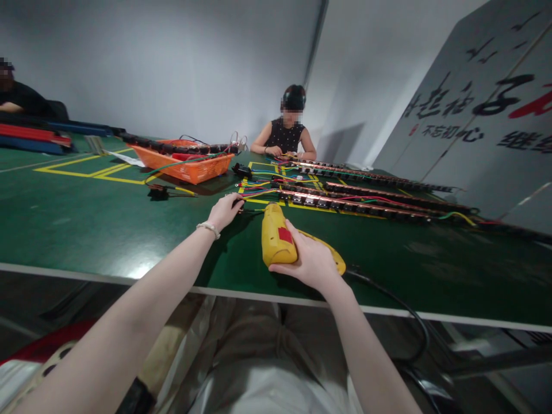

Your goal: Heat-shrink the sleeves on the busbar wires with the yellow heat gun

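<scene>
My right hand (313, 259) is wrapped round the handle of a yellow corded power tool (276, 238) with a pistol grip and a red label. Its rounded rear end faces me, its front points away across the table, and the working tip is hidden. To the left, my left hand (226, 210) is closed in a pinch by the ends of several coloured wires (259, 192). Something small and dark shows at its fingertips, too small to name. Beyond the tool lies a long black strip with copper-coloured bars (328, 201), from which those wires come.
An orange basket (190, 169) holding strips and wires stands at left, near a black connector with wires (159, 192). More strips (366, 175) lie behind. A co-worker (288, 132) sits opposite, another person (26, 100) far left. The tool's black cord (388, 290) hangs over the front edge.
</scene>
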### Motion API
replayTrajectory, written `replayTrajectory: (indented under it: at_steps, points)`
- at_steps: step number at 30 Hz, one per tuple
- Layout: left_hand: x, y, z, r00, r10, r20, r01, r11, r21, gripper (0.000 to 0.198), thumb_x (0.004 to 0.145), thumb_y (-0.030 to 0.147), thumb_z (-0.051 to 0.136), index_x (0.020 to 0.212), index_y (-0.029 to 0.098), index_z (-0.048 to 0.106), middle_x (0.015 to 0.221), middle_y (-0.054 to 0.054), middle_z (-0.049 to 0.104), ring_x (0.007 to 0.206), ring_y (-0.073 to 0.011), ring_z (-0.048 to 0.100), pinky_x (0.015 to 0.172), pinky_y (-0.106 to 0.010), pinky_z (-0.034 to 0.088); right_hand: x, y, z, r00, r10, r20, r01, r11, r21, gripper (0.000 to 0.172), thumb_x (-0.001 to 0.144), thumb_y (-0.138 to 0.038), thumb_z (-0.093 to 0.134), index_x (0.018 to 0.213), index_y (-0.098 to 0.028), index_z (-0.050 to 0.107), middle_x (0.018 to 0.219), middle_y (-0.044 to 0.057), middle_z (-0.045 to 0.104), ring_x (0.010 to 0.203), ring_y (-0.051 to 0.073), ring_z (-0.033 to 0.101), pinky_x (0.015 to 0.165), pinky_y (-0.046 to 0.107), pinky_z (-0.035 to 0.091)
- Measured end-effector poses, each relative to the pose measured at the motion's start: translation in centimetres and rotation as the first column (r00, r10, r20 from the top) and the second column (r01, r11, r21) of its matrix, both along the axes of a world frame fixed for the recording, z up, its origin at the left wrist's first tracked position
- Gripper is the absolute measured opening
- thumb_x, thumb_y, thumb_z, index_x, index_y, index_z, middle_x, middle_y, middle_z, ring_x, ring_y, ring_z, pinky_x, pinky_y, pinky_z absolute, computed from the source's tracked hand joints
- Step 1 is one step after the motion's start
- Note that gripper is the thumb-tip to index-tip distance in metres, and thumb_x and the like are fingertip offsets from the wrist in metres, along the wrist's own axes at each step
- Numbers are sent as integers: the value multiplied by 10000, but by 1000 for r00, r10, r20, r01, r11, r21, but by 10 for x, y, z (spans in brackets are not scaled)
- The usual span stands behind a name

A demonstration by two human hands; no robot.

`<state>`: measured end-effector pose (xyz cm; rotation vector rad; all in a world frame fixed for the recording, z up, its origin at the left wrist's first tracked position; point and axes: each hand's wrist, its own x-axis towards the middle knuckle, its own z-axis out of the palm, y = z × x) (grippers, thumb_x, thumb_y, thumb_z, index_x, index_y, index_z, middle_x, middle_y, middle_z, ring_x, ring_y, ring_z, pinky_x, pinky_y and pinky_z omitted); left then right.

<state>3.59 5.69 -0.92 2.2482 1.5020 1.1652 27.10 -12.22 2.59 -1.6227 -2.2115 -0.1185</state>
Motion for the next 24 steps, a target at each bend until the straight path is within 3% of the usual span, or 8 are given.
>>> replayTrajectory:
  at_steps: [3, 7, 10, 13, 17, 24]
  points:
    - [1, 1, 0, 997, -47, -54, 48, 999, 16, 375, 872, 416, 438, 1139, 186, 567, 1144, -100, 624, 1073, -238, 568, 932, -368, 435, -1, -1, 0, 1000, -10, 5, 10, 1000, 3, 1102, 621, -793, 568, 1480, -173, 266, 1156, 157, 645, 1016, 355, 620, 819, 441, 475]
    - [2, -1, 1, 993, -2, -119, 12, 996, 83, 641, 788, 500, 551, 1318, 164, 421, 1277, -135, 520, 1192, -284, 482, 1004, -434, 375, 0, -1, -1, 1000, -9, 13, 9, 1000, 18, 1092, 628, -789, 564, 1479, -172, 269, 1142, 160, 651, 1012, 357, 622, 817, 446, 473]
    - [0, -1, 1, 982, 0, -189, 22, 993, 114, 735, 730, 440, 628, 1368, 185, 368, 1307, -133, 478, 1221, -298, 451, 1006, -440, 369, 1, 1, 0, 1000, -1, 16, 1, 1000, 8, 1114, 620, -786, 574, 1485, -165, 248, 1147, 163, 648, 1030, 362, 616, 819, 447, 470]
    - [-2, 2, -1, 967, 3, -255, 20, 996, 88, 603, 744, 332, 608, 1310, 197, 452, 1257, -125, 517, 1195, -300, 470, 973, -431, 396, 2, 5, 7, 999, 43, 32, -41, 997, -71, 1153, 605, -770, 603, 1503, -181, 181, 1144, 153, 657, 1015, 361, 628, 803, 433, 469]
    - [-6, 9, -4, 984, 14, -177, -5, 999, 52, 467, 755, 304, 613, 1206, 195, 554, 1173, -98, 589, 1105, -264, 544, 950, -367, 424, -2, 13, 15, 992, 117, 47, -108, 979, -172, 1194, 590, -741, 641, 1512, -200, 109, 1160, 144, 659, 1029, 359, 630, 790, 404, 465]
    - [-9, 13, -4, 986, 105, -130, -105, 994, 9, 453, 727, 335, 671, 1150, 184, 614, 1118, -94, 638, 1058, -282, 583, 903, -355, 449, -25, 18, 9, 994, 99, 43, -92, 986, -137, 1215, 599, -747, 629, 1515, -191, 56, 1185, 158, 645, 1051, 363, 622, 825, 422, 462]
